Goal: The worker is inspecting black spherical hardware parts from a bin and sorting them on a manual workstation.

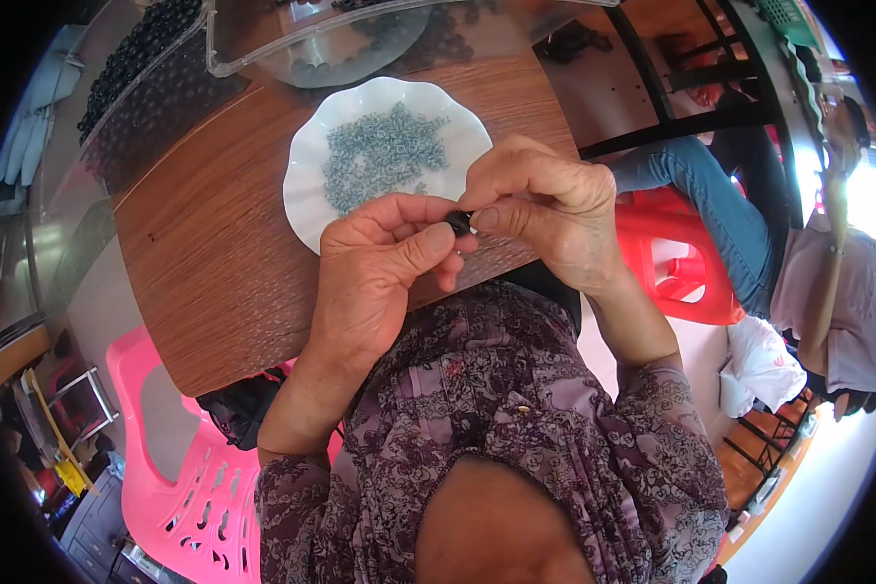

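A small black round part (459, 222) is pinched between the fingertips of both hands just above the near edge of a wooden table (214, 253). My left hand (380, 263) grips it from the left with thumb and forefinger. My right hand (545, 209) closes on it from the right. Directly behind the hands sits a white scalloped plate (307, 161) holding several small pale grey-green rings (380, 151).
A clear plastic tray (263, 44) and a bin of black round parts (141, 49) stand at the table's far side. A pink plastic chair (180, 487) is at lower left, a red stool (681, 263) at right. Another person in jeans (720, 204) sits to the right.
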`<state>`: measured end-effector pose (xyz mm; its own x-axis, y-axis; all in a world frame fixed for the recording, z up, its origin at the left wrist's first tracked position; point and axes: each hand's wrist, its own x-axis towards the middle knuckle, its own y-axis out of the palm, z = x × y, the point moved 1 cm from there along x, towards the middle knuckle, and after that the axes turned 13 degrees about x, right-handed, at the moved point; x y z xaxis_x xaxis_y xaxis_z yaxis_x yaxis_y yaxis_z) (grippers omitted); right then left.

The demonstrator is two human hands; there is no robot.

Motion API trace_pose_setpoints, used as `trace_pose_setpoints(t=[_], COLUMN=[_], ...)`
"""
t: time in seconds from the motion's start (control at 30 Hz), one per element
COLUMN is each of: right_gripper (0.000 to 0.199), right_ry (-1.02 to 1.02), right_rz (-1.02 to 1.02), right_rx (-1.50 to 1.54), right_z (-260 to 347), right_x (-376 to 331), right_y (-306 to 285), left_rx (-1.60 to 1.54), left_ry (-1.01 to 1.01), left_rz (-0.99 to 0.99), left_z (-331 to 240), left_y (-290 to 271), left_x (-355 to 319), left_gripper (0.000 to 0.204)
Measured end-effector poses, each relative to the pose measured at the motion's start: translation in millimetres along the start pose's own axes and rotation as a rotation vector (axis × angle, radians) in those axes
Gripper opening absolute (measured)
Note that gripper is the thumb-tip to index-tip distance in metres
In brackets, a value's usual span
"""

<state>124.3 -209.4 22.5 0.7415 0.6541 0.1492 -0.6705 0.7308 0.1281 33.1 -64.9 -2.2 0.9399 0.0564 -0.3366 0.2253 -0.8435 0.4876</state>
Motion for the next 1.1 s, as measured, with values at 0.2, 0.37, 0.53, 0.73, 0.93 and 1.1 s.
trace_pose_setpoints(t=[0.2, 0.37, 0.53, 0.73, 0.93, 1.1], right_gripper=[0.018, 0.019, 0.021, 0.035, 0.037, 0.039], right_ry=[-0.016, -0.023, -0.093, -0.047, -0.278, -0.461], right_rz=[-0.010, -0.026, -0.007, -0.052, -0.083, -0.091], right_rx=[-0.043, -0.023, -0.159, -0.114, -0.405, -0.514], right_z=[1, -4, -7, -16, -21, -28], right_x=[-1, -5, -11, -22, -19, -17], right_y=[-1, -2, -2, 5, 11, 13], left_rx=[0.019, 0.005, 0.008, 0.010, 0.043, 0.023], left_ry=[-0.052, -0.099, -0.087, -0.062, -0.036, -0.026], left_rz=[0.036, -0.001, -0.045, -0.095, -0.145, -0.165], left_z=[-1, 0, 2, 5, 8, 10], left_y=[-1, 2, 6, 7, 8, 7], left_x=[1, 0, -1, 0, 1, 0], left_gripper=[0.022, 0.018, 0.017, 0.016, 0.016, 0.016])
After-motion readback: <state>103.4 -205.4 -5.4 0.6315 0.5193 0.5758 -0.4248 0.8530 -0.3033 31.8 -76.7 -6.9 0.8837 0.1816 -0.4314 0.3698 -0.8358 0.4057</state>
